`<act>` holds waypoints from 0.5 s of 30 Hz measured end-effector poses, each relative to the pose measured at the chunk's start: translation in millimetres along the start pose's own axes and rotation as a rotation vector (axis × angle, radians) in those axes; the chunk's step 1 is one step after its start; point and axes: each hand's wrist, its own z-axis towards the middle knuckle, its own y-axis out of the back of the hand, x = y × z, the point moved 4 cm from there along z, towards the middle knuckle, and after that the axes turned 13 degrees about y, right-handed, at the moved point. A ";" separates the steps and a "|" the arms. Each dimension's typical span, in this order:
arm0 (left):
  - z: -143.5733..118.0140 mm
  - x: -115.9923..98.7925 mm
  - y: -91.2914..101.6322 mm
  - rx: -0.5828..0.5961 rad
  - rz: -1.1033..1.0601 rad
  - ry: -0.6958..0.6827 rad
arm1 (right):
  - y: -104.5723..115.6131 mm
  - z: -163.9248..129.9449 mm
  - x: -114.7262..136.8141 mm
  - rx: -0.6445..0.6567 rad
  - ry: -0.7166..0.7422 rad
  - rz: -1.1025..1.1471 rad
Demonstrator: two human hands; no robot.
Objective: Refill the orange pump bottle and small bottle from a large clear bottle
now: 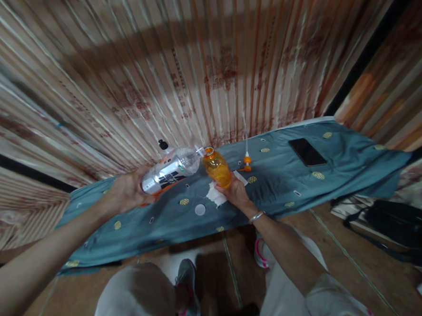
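Observation:
My left hand (130, 189) is wrapped round the base of a clear plastic bottle (174, 170) with a silver and black label. It lies nearly level in the air, its neck pointing right at the amber bottle. In my right hand (235, 190) is the translucent amber bottle (216, 168), tilted left with its mouth uncovered. The two necks are close together; I cannot tell whether they touch. An orange pump top (247, 163) with a clear tube lies just beyond my right hand. Beneath that hand is crumpled white tissue (216, 195). A round white cap (200, 209) lies nearer me.
A teal patterned cloth (149, 235) covers the narrow table. A bottle with a black pump (163, 144) stands behind the clear bottle. To the right lies a dark phone (307, 152). Striped curtains (202, 71) hang behind. A black bag (389, 221) is at lower right.

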 end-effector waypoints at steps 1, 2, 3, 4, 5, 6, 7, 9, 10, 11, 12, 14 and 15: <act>0.1 -0.1 0.2 -0.006 0.000 -0.012 | 0.3 0.0 0.3 0.000 0.001 -0.001; 0.2 0.0 0.8 -0.022 0.005 -0.021 | 0.5 0.0 0.6 -0.001 0.002 -0.003; 0.3 0.2 1.2 -0.039 0.012 -0.028 | 0.7 0.0 0.8 0.000 0.003 -0.003; 0.5 0.3 1.2 -0.046 0.019 -0.033 | 0.9 0.0 1.0 0.003 0.004 -0.001; 0.7 0.6 0.9 -0.043 0.023 -0.031 | 1.0 0.0 1.2 0.005 0.003 0.000; 0.9 1.1 0.3 -0.031 0.023 -0.021 | 1.1 -0.1 1.2 0.007 0.001 0.000; 1.0 1.4 -0.4 -0.016 0.018 -0.011 | 1.2 -0.1 1.1 0.007 -0.003 -0.001; 1.0 1.8 -1.4 0.009 0.004 0.005 | 1.4 -0.1 0.9 0.005 -0.005 -0.003; 1.0 1.9 -1.5 0.011 0.001 0.011 | 1.5 -0.1 0.9 0.003 -0.004 -0.003; 0.9 2.1 -1.4 0.008 0.000 0.014 | 1.5 -0.1 0.9 0.002 -0.002 -0.003; 0.7 2.4 -1.5 0.011 -0.002 0.019 | 1.5 -0.1 1.0 0.001 0.002 -0.001; 0.4 3.1 -1.8 0.020 -0.012 0.023 | 1.4 0.0 1.2 0.001 0.008 0.003; 0.2 3.2 -1.9 0.021 -0.018 0.019 | 1.4 0.0 1.3 0.001 0.008 0.004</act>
